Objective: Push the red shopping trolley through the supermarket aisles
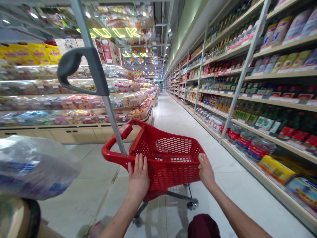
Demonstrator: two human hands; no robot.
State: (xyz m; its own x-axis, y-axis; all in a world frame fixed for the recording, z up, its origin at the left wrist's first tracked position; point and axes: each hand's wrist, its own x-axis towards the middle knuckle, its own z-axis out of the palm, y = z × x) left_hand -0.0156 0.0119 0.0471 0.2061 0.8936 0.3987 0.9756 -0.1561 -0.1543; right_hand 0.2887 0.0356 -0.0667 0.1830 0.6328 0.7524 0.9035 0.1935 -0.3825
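A red plastic shopping cart with perforated basket walls stands before me on wheels. From its left end rises a grey metal pole with a dark grey loop handle. My left hand lies on the basket's near side below the rim, fingers stretched and pointing up, palm down on the plastic. At the right end of the basket, my right hand is closed on a small pale cloth, pressed against the rim corner. Part of the cloth is hidden under my fingers.
Shelves of bottles and jars line the right side of the aisle. Tiered displays of packaged goods stand to the left. A clear plastic bag is close at lower left. The pale tiled floor runs ahead.
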